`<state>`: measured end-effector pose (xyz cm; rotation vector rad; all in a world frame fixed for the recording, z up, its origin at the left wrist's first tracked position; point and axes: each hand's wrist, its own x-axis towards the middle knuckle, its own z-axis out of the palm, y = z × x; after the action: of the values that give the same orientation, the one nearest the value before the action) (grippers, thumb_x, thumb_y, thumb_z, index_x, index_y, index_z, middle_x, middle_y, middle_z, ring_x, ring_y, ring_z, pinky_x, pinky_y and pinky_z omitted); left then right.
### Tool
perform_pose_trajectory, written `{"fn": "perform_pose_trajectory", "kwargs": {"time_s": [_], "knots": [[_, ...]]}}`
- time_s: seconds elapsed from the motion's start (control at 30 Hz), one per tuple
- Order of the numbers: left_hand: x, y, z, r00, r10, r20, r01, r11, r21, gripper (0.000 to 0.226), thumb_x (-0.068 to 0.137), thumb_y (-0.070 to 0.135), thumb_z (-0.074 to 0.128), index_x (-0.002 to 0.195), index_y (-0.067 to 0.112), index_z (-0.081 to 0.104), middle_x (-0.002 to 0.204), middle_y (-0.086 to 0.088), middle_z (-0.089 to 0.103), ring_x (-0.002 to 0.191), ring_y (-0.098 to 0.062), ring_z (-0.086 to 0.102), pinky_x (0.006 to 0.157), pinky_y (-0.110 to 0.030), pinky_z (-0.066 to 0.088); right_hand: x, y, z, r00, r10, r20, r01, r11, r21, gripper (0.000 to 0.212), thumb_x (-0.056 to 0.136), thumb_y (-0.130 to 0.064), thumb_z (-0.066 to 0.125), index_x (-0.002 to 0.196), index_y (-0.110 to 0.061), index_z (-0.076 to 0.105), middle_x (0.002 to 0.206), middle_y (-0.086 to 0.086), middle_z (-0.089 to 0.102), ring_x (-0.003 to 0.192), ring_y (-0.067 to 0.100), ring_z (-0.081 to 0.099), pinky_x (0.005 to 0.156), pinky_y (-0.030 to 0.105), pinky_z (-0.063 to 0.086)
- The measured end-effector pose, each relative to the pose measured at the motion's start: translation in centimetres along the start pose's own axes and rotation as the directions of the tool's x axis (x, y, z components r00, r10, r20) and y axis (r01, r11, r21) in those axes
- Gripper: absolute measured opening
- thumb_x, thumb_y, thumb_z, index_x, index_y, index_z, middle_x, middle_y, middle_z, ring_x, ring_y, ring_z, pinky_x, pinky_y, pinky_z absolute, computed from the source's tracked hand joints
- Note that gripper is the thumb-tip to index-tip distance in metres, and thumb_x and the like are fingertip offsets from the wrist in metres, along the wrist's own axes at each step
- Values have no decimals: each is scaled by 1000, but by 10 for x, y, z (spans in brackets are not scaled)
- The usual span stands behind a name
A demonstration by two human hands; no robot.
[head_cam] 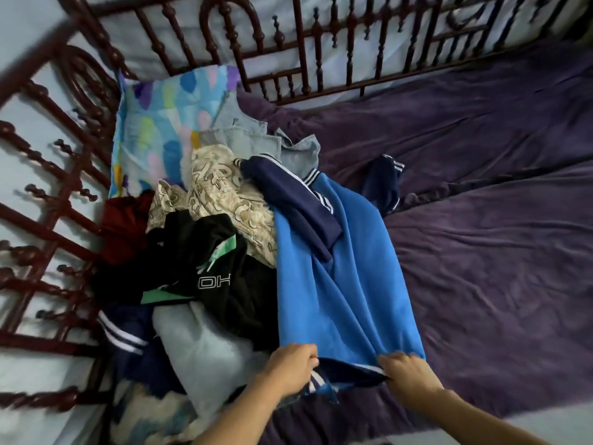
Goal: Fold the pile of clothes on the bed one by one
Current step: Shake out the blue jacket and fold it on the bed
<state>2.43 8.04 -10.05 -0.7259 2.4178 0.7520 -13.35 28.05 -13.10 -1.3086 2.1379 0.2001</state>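
On the bed (481,252), nothing is folded yet.
My left hand (288,367) and right hand (407,374) pinch the blue garment (346,284); the pile (208,252) waits.

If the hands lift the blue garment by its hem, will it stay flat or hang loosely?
Probably floppy: the blue garment lies in long soft folds. Likely light: the left hand and right hand only pinch its hem. Its navy sleeve may trail behind.
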Motion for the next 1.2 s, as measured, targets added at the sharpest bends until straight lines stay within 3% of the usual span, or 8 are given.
{"fn": "perform_pose_trajectory", "kwargs": {"time_s": [0.23,0.33,0.57,0.73,0.8,0.9,1.07,1.2], "knots": [[32,-16,-32,995,-67,-70,65,998,-21,14,91,32,53,92,20,61,97,-6,68,93,-29,63,71,-33,45,-2,49,3,910,130,394,-162,986,48,45,87,-26,56,131,-23,50,135,0,53,125,20,51,100,32,43],[67,-36,-81,977,-106,-183,100,994,-44,13,92,30,54,93,19,61,93,-4,69,89,-27,63,71,-33,47,54,44,-55,866,107,489,-192,973,127,39,78,-40,70,108,-17,64,101,6,63,89,20,62,78,30,50],[143,-84,-150,914,-100,-393,72,994,-87,11,94,21,53,100,19,61,93,6,58,80,-16,58,71,-34,51,253,-14,-168,978,125,-169,-66,945,319,33,89,-29,55,118,-15,55,118,9,59,108,32,56,81,36,44],[183,-119,-159,897,-91,-433,46,993,-113,9,93,17,53,98,19,61,93,4,55,81,-17,57,71,-35,49,346,-56,-164,972,188,-144,-111,898,425,61,87,-41,63,133,-8,41,131,12,49,119,33,47,92,42,41],[193,-127,-157,905,-81,-417,33,992,-122,9,92,14,53,95,16,61,92,0,57,80,-21,60,72,-37,51,348,-34,-149,951,273,-145,-217,923,317,44,90,-33,58,125,-9,47,126,13,54,116,34,48,94,43,37],[205,-126,-155,887,-44,-459,-13,993,-120,10,90,11,54,93,14,63,94,-2,61,79,-23,61,68,-34,49,320,33,-127,882,426,-202,-376,894,244,19,89,-13,48,107,-9,52,105,19,65,97,37,58,77,38,34],[242,-82,-157,877,62,-476,-89,996,-33,17,93,19,51,104,16,64,92,1,66,68,-13,57,58,-27,45,210,158,-95,638,767,-60,-725,626,288,27,87,-15,50,114,-16,50,109,19,66,99,39,63,75,38,44],[275,-29,-147,909,180,-376,-200,980,-14,20,92,17,51,107,14,63,104,-3,64,91,-23,61,73,-35,46,123,201,-62,537,838,94,-842,526,120,33,90,-24,47,122,-25,51,115,9,66,104,28,65,74,31,44]]}}
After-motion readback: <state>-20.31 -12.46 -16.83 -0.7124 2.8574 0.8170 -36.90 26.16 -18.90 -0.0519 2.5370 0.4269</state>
